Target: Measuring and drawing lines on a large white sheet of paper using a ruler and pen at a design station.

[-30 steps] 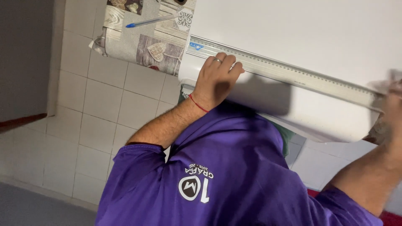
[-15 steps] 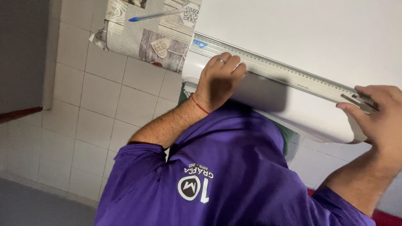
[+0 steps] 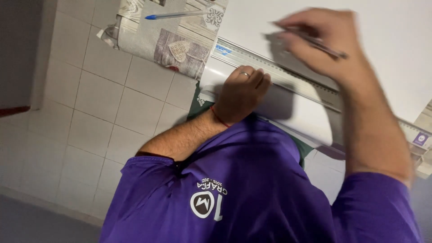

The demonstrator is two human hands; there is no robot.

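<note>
A large white sheet (image 3: 391, 31) lies over the table and curls down at its near edge. Across it slants a long metal ruler (image 3: 299, 83). My left hand (image 3: 240, 96), with a ring and a red wrist thread, presses down on the ruler's left part, fingers curled over its edge. My right hand (image 3: 321, 40) is blurred above the ruler's middle and grips a thin dark pen (image 3: 330, 48), tip pointing right. My purple shirt (image 3: 243, 189) fills the bottom of the view.
A blue ballpoint pen (image 3: 173, 15) lies on the patterned tablecloth (image 3: 177, 47) at the table's left corner. Pale floor tiles (image 3: 90, 103) spread to the left, beside a dark wall (image 3: 18, 49). The ruler's right end (image 3: 420, 137) overhangs the sheet.
My right hand with the pen has swept from the ruler's right end leftward to above its middle. My left hand has stayed pressed on the ruler.
</note>
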